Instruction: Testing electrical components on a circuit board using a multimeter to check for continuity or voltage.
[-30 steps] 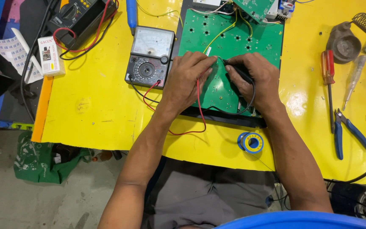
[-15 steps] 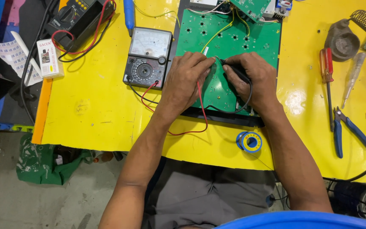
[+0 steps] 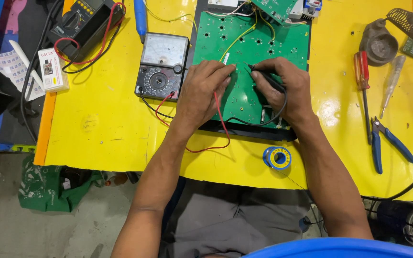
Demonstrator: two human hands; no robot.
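A large green circuit board [image 3: 264,45] lies on the yellow table [image 3: 101,124]. My left hand [image 3: 201,91] rests on the board's left part, fingers closed around a probe with a red lead [image 3: 221,126] trailing from under the palm. My right hand [image 3: 283,88] grips a black probe [image 3: 264,76] whose tip touches the board near the middle; its black lead loops below the hand. Both leads run to an analog multimeter [image 3: 161,64] just left of the board.
A second multimeter [image 3: 84,21] with red leads lies at the far left, a small box [image 3: 53,69] beside it. A solder spool [image 3: 277,157] sits near the front edge. At right lie a red screwdriver [image 3: 362,83], a tester screwdriver [image 3: 390,83], blue cutters [image 3: 388,143] and a soldering-iron stand [image 3: 378,43].
Both hands have shifted slightly up the board and the probe tips now sit close together near its middle. Nothing else on the table has moved.
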